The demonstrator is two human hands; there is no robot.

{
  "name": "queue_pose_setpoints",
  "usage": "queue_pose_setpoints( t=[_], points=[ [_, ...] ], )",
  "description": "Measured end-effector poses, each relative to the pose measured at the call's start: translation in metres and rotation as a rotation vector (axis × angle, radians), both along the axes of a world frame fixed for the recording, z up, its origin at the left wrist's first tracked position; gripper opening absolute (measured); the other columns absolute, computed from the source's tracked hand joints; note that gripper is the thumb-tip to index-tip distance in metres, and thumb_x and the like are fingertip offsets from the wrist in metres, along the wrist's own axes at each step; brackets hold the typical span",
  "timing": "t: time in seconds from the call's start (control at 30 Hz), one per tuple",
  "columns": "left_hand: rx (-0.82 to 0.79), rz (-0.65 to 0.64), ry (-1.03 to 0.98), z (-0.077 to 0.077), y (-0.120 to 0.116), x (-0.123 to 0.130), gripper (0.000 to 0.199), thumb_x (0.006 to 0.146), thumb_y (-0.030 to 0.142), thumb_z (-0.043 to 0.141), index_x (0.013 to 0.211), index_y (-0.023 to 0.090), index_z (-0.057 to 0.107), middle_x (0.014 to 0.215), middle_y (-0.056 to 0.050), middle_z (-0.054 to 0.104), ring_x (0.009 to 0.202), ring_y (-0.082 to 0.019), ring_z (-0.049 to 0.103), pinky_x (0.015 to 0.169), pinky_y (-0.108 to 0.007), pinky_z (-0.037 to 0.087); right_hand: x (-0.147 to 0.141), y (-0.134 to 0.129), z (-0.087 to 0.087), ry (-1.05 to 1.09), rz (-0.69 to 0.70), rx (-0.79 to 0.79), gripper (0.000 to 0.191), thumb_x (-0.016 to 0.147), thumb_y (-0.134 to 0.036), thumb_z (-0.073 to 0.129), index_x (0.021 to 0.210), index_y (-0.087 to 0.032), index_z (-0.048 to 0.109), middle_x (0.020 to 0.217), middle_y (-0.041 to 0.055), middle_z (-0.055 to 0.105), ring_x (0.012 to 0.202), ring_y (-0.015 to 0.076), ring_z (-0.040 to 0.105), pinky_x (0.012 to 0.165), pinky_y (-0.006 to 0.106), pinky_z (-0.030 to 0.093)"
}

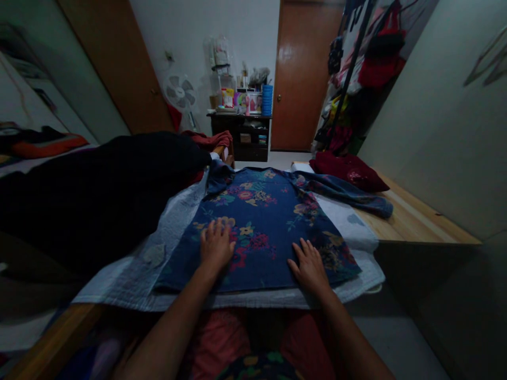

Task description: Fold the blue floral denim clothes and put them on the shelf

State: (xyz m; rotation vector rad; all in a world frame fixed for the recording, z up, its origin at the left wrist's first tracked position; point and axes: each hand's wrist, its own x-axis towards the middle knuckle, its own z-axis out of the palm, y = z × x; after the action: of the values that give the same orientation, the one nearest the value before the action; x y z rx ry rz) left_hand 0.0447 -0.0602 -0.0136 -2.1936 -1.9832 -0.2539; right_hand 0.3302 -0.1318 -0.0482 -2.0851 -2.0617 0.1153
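A dark blue floral garment (pixel 273 216) lies spread out on a pale cloth (pixel 158 264), its hem toward me. One sleeve stretches out to the right, while the left sleeve is bunched near the shoulder. My left hand (pixel 217 245) rests on the left part of the garment with its fingers apart. On the lower right part lies my right hand (pixel 311 266), its fingers spread and holding nothing.
Black fabric (pixel 91 184) is heaped at the left. A dark red folded item (pixel 348 171) sits on the wooden surface (pixel 420 221) at the right. Farther back stand a dark shelf (pixel 240 126), a fan (pixel 180 92) and a wooden door (pixel 297 74).
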Motion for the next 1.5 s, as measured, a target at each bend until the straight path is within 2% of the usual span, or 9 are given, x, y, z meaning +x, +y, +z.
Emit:
queue_pose_setpoints(
  t=[0.13,0.23,0.37,0.7,0.9,1.13,1.2,1.3,1.5],
  points=[
    [-0.055,-0.398,-0.150,-0.014,-0.026,0.058,0.051,0.091,0.042,0.049,0.139,0.026,0.047,0.157,-0.005,0.031,0.146,-0.027,0.019,0.116,-0.050,0.020,0.002,0.000,0.000,0.018,0.029,0.003,0.051,0.093,-0.036,0.047,0.140,-0.017,0.049,0.154,0.0118,0.035,0.143,0.0276,0.028,0.116,0.043,0.021],
    [-0.203,-0.538,-0.211,-0.026,-0.037,0.080,0.056,0.092,0.051,0.045,0.142,0.027,0.043,0.157,-0.005,0.031,0.146,-0.026,0.020,0.117,-0.051,0.018,0.006,-0.002,0.002,0.025,0.067,-0.007,0.049,0.093,-0.032,0.046,0.141,-0.019,0.048,0.153,0.0096,0.037,0.142,0.0256,0.029,0.115,0.042,0.023],
    [-0.297,-0.547,-0.220,-0.031,-0.037,0.084,0.062,0.091,0.054,0.046,0.146,0.026,0.039,0.158,-0.005,0.029,0.147,-0.028,0.018,0.118,-0.052,0.016,0.016,-0.007,0.003,0.009,0.072,-0.017,0.052,0.093,-0.035,0.047,0.142,-0.020,0.046,0.154,0.0082,0.036,0.142,0.0261,0.029,0.115,0.042,0.024],
    [-0.295,-0.515,-0.187,-0.030,-0.039,0.084,0.064,0.089,0.052,0.048,0.147,0.028,0.036,0.159,-0.002,0.026,0.148,-0.029,0.013,0.118,-0.052,0.014,0.027,-0.020,0.004,-0.027,0.027,0.010,0.056,0.092,-0.041,0.049,0.143,-0.017,0.046,0.152,0.0105,0.038,0.142,0.0275,0.029,0.115,0.042,0.024],
    [-0.318,-0.506,-0.179,-0.025,-0.040,0.084,0.063,0.090,0.050,0.048,0.147,0.027,0.037,0.159,-0.002,0.027,0.148,-0.029,0.013,0.118,-0.052,0.014,0.042,-0.024,0.009,0.029,-0.004,0.033,0.049,0.088,-0.031,0.052,0.134,-0.013,0.055,0.145,0.0120,0.048,0.134,0.0254,0.041,0.111,0.039,0.030],
    [-0.324,-0.509,-0.170,-0.023,-0.039,0.084,0.064,0.089,0.051,0.048,0.147,0.026,0.038,0.158,-0.004,0.028,0.147,-0.029,0.014,0.118,-0.051,0.016,0.071,-0.025,0.028,0.114,-0.094,0.160,0.031,0.089,-0.024,0.046,0.111,-0.016,0.066,0.115,0.0112,0.067,0.109,0.0245,0.057,0.097,0.038,0.040],
    [-0.324,-0.505,-0.164,-0.023,-0.039,0.085,0.064,0.089,0.050,0.048,0.147,0.026,0.038,0.158,-0.004,0.028,0.147,-0.030,0.014,0.118,-0.052,0.015,0.080,-0.024,0.036,0.109,-0.144,0.242,0.028,0.090,-0.025,0.044,0.105,-0.017,0.066,0.107,0.0111,0.067,0.101,0.0248,0.057,0.094,0.038,0.041],
    [-0.340,-0.491,-0.156,-0.022,-0.040,0.089,0.066,0.086,0.050,0.052,0.147,0.027,0.039,0.158,-0.007,0.028,0.147,-0.034,0.013,0.116,-0.057,0.014,0.091,-0.023,0.043,0.055,-0.246,0.345,0.030,0.089,-0.028,0.047,0.110,-0.015,0.063,0.109,0.0135,0.062,0.104,0.0277,0.052,0.095,0.040,0.038],
    [-0.441,-0.747,-0.229,-0.013,-0.047,0.125,0.057,0.093,0.049,0.041,0.147,0.029,0.036,0.157,-0.005,0.030,0.146,-0.029,0.022,0.116,-0.059,0.014,0.097,-0.021,0.041,0.028,-0.420,0.251,0.035,0.088,-0.032,0.048,0.117,-0.014,0.055,0.111,0.0148,0.060,0.104,0.0284,0.053,0.088,0.038,0.039]
  ],
)
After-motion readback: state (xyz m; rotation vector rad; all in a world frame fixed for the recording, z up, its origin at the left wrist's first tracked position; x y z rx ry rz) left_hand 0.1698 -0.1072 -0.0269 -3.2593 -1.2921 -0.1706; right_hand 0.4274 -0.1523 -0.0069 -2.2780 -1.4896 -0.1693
